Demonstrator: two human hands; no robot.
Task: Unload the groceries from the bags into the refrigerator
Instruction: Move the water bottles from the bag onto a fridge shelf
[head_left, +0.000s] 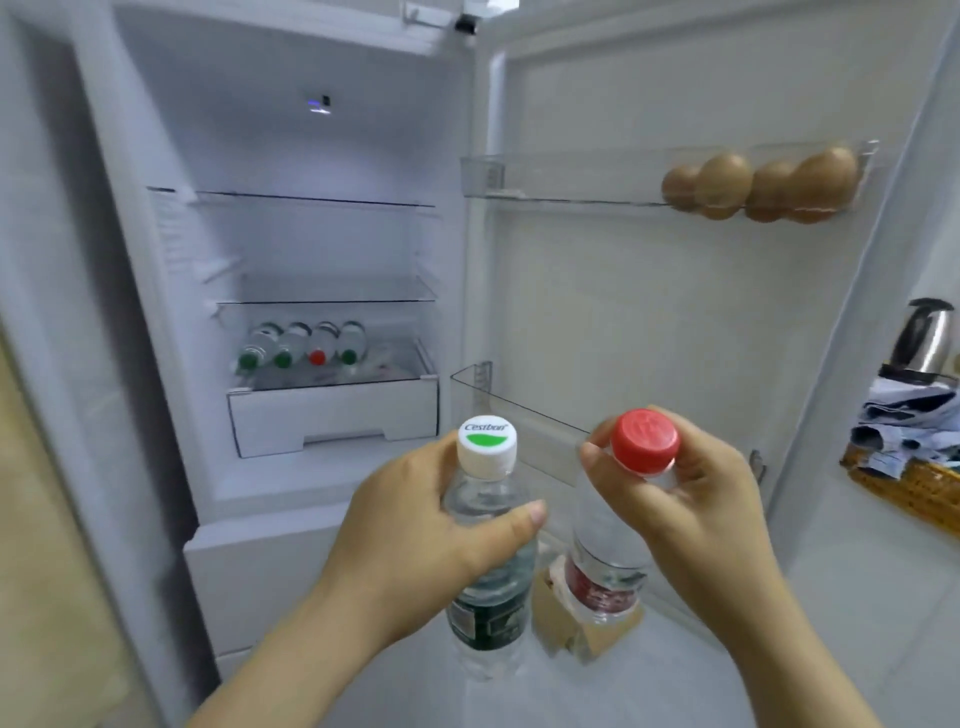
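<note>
The left hand (415, 525), low in the middle of the frame, grips a white-cap bottle (488, 597) around its shoulder, thumb across the front and fingers curled behind. The cap has a green mark and the bottle is upright, with a dark label low on it. Just to its right, the right hand (696, 499) pinches a red-cap bottle (605, 566) at the neck, thumb on the left of the cap and fingers wrapped behind. This bottle is also upright and has a red label. The two bottles are near each other but not touching, both held in front of the open fridge (291, 156).

Below them, a brown paper or card thing (556, 608) lies on the pale floor (779, 675); what it is cannot be told.

Inside the fridge, at centre left, four bottles (301, 345) lie on their sides in a row, caps toward the camera: three green and one red. They sit above a white drawer (332, 415). Two glass shelves (311, 200) span the space above them.

The door (649, 312) stands open on the right and has two clear racks. The upper rack (561, 176) holds four brown eggs (758, 184) bunched at its right end. The lower rack (519, 410) is just behind the hands.

At the right edge are one steel kettle (922, 338), a heap of cloth (904, 415) and a wicker basket (914, 488).
</note>
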